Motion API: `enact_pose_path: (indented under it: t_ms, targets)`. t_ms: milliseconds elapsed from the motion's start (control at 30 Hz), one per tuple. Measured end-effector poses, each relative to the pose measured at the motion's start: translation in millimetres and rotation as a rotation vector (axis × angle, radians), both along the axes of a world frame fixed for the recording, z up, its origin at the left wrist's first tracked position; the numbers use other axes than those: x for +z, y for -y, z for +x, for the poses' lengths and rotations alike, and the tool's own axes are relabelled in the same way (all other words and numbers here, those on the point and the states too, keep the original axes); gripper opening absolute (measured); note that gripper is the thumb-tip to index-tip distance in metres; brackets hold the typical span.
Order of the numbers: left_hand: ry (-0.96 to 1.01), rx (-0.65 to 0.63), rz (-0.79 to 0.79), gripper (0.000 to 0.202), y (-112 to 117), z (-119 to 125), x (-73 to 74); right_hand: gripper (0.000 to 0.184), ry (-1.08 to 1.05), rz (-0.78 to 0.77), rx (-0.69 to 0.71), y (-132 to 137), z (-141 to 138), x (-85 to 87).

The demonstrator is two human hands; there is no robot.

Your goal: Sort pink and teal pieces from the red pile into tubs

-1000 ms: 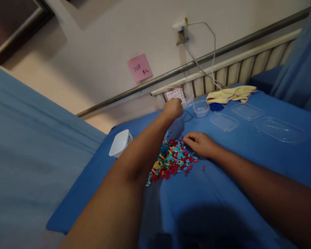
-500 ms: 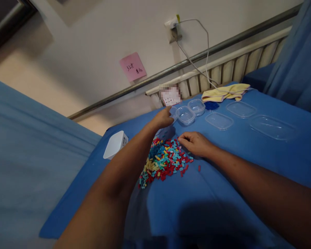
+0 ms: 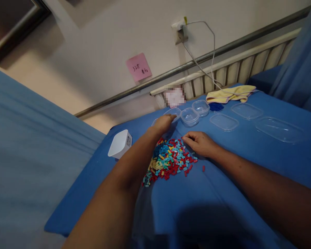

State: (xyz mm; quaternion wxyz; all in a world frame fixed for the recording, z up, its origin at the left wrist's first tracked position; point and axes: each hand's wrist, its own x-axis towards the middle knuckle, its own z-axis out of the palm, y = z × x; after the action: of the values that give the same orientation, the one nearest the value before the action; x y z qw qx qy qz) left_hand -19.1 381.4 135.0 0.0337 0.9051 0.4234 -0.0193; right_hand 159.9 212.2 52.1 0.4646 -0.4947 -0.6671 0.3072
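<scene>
My left hand (image 3: 165,123) reaches over the near edge of a clear plastic container (image 3: 174,112), fingers stretched out and partly hidden by the hand itself. I see nothing in it. My right hand (image 3: 199,142) rests at the right edge of a heap of small coloured toy bricks (image 3: 171,159). Its thumb and index finger are pinched together on what looks like a small red brick (image 3: 182,137). The heap mixes red, light blue, dark blue, yellow and green bricks. My left forearm covers its left side.
More clear containers (image 3: 190,117) stand behind the heap. Clear lids (image 3: 224,122), a dark blue lid-like piece (image 3: 216,107) and a yellow cloth (image 3: 230,94) lie to the right. A white tub (image 3: 120,143) sits left on the blue sheet (image 3: 93,197). A cable (image 3: 214,48) hangs from the wall socket.
My left hand has drawn back slightly and lowered, uncovering more of the clear container. The right hand stays at the heap's edge. The whole view has shifted a little.
</scene>
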Motion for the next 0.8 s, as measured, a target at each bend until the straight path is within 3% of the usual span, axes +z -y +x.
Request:
enact_pose_path:
  t_ms: [133,267,367,500,567,667,800]
  targets:
    - [0.182,0.087,0.009,0.065,-6.7,13.8,-2.2,0.031,0.003,-0.004,0.01,-0.8,0.1,-0.9]
    - [0.283,0.181,0.093,0.056,-5.2,12.1,9.8,0.031,-0.002,-0.014,0.012,-0.9,0.9,-0.8]
    - [0.129,0.213,0.106,0.051,2.0,-10.1,25.7,0.03,0.017,-0.028,0.008,-0.2,1.0,1.7]
    - [-0.194,0.221,-0.108,0.082,15.6,-45.8,39.7,0.029,0.034,-0.034,0.005,0.5,0.4,5.3]
    - [-0.282,0.228,-0.149,0.082,20.0,-55.9,39.4,0.028,0.049,-0.04,0.001,0.7,0.1,5.8]
    - [-0.301,0.272,-0.012,0.062,20.6,-58.4,33.2,0.028,0.067,-0.041,-0.013,0.7,-0.1,5.1]
    - [-0.201,0.306,0.182,0.055,20.4,-47.9,27.8,0.03,0.046,-0.038,-0.02,0.2,-0.5,4.0]
